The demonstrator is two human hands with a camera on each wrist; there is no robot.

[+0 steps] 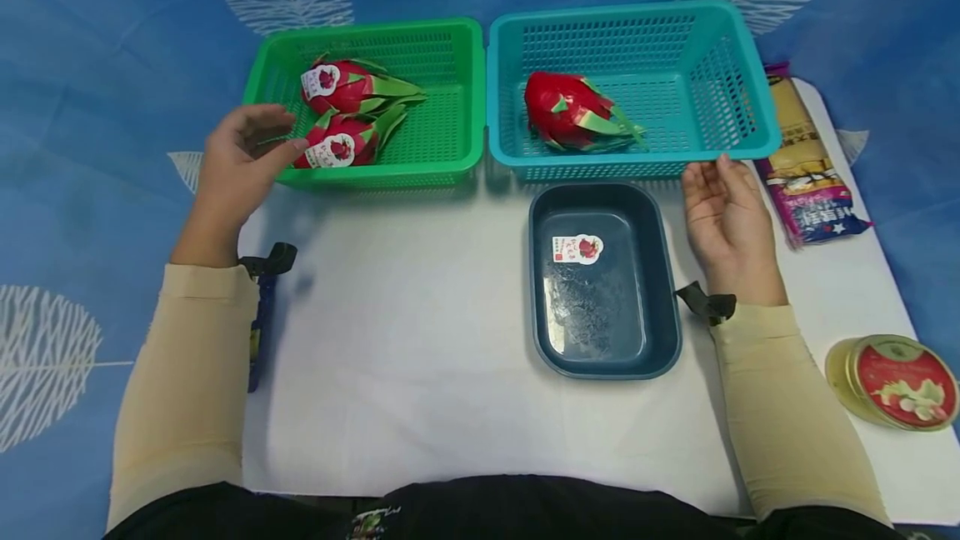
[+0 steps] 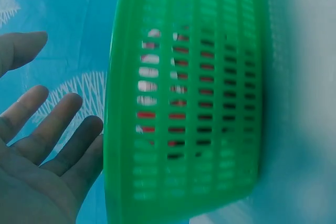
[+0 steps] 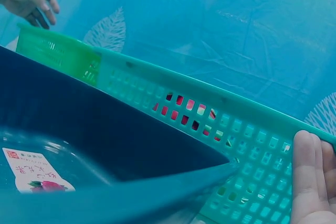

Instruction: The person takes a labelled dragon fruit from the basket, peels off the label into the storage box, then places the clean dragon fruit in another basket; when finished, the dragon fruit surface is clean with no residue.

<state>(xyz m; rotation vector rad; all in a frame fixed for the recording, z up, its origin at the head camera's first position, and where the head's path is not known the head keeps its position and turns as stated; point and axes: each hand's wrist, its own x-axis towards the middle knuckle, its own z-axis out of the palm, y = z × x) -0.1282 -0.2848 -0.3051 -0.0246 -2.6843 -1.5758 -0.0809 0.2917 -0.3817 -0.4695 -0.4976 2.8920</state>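
My left hand (image 1: 238,165) hovers at the left end of a green basket (image 1: 450,177), thumb and fingers spread with nothing between them. Two red dragon fruits (image 1: 352,88) with white labels lie in that basket, green tips pointing right. At the front right corner of a turquoise basket (image 1: 600,165), my right hand (image 1: 731,219) is turned palm up, its straight fingertips touching the rim. One dragon fruit (image 1: 558,102) lies inside, no label visible on it. In front stands a dark blue tray (image 1: 536,290) with a dragon fruit label (image 1: 577,249) on its bottom.
A purple and yellow food packet (image 1: 813,165) lies right of the turquoise basket. A jar with a red lid (image 1: 906,382) stands at the right front. Beside my left wrist is a dark blue item (image 1: 261,332), partly hidden by the sleeve.
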